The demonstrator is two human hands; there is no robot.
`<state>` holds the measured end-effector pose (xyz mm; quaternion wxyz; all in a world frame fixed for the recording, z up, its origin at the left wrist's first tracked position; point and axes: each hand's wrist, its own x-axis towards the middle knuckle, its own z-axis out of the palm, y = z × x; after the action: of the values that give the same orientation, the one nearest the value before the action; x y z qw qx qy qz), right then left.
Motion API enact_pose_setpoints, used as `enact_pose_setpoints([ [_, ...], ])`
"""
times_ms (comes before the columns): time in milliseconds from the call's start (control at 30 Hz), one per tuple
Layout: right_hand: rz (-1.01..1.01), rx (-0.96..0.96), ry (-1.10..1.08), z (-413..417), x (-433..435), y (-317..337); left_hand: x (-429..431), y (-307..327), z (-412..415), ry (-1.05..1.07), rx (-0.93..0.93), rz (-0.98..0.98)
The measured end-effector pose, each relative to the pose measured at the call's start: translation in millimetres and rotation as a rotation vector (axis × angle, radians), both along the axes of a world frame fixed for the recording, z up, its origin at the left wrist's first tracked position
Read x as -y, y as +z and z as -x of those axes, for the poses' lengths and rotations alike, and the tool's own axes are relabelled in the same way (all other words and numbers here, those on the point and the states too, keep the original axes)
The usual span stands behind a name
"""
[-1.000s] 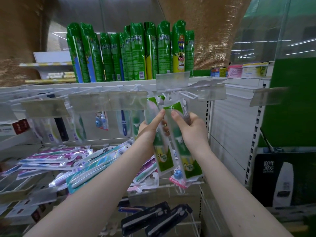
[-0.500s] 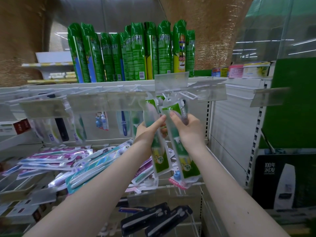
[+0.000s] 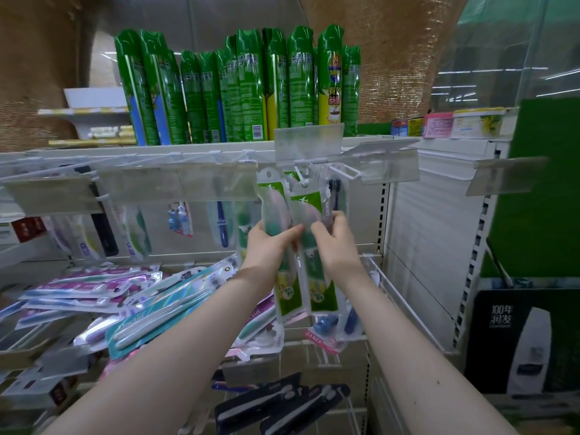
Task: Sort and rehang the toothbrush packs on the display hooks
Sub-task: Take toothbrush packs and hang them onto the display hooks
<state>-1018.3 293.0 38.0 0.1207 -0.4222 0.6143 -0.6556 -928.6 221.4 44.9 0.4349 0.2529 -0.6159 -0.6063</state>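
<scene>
Two packs held up at the display hook point(image 3: 302, 176).
Our left hand point(image 3: 266, 243) curls round the left green pack point(image 3: 273, 196), just beside the hook; our right hand point(image 3: 337, 243) pinches the right green pack point(image 3: 309, 204), whose top meets the hook's tip.

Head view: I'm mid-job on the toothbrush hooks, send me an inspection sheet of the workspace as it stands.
Surface: white shelf rack with clear label flaps along its front.
Job's things: left green pack and right green pack upright, side by side below a white hook; threaded or not, cannot tell.
Clutter: loose packs heaped at lower left; black packs below them.
Grippers: left hand grips the left green pack, right hand the right green pack.
Cables: nothing seen.
Surroundings: green spray cans atop the rack; black carton at right.
</scene>
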Motion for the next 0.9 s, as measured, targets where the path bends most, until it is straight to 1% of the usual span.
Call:
enact_pose_setpoints([
  [100,-0.006,0.038,0.011,7.7,0.7,-10.4,7.8,-1.6,4.3,-0.013,-0.033,0.009],
  [200,-0.079,0.019,0.021,17.2,-1.0,-25.7,15.9,-3.1,8.8,0.002,-0.05,0.055],
  [267,-0.104,0.016,-0.012,21.9,1.2,-30.2,20.0,-1.9,11.2,0.019,-0.062,0.061],
  [367,-0.087,0.005,-0.075,29.9,15.6,-31.0,30.1,-3.8,17.0,0.05,-0.095,0.047],
  [567,-0.087,0.031,-0.182,42.0,58.2,-27.1,43.6,-13.7,17.4,0.036,-0.087,0.14],
  [700,-0.111,0.04,-0.293,45.2,83.9,-25.3,51.8,-11.9,18.4,-0.03,-0.059,0.084],
  [900,-0.155,0.082,-0.364,51.9,102.7,-24.8,63.6,-10.8,25.9,-0.12,-0.057,0.031],
])
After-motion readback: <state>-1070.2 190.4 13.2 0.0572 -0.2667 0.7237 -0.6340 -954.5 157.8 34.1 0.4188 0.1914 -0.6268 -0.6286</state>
